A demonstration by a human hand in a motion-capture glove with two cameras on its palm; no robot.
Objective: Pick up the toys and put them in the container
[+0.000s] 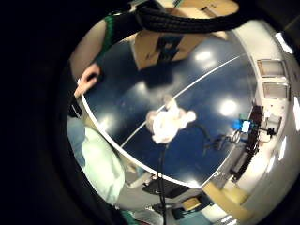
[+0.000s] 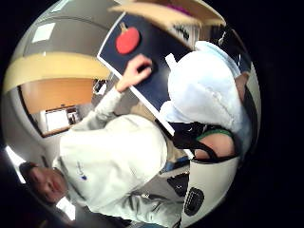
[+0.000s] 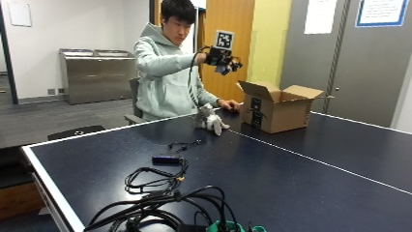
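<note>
Nearest on the dark blue table [image 3: 270,183] lies a tangle of black cables [image 3: 161,198]. Further back, a white plush toy [image 3: 210,119] sits upright on the tabletop, just beside the open cardboard box [image 3: 277,112]. The person's bare hand [image 3: 228,104] rests on the table next to the box. The gloved right hand [image 3: 219,58] is raised at shoulder height, above the toy and well apart from it. Whether its fingers are curled or straight cannot be determined. A red paddle [image 2: 128,40] lies on the table.
</note>
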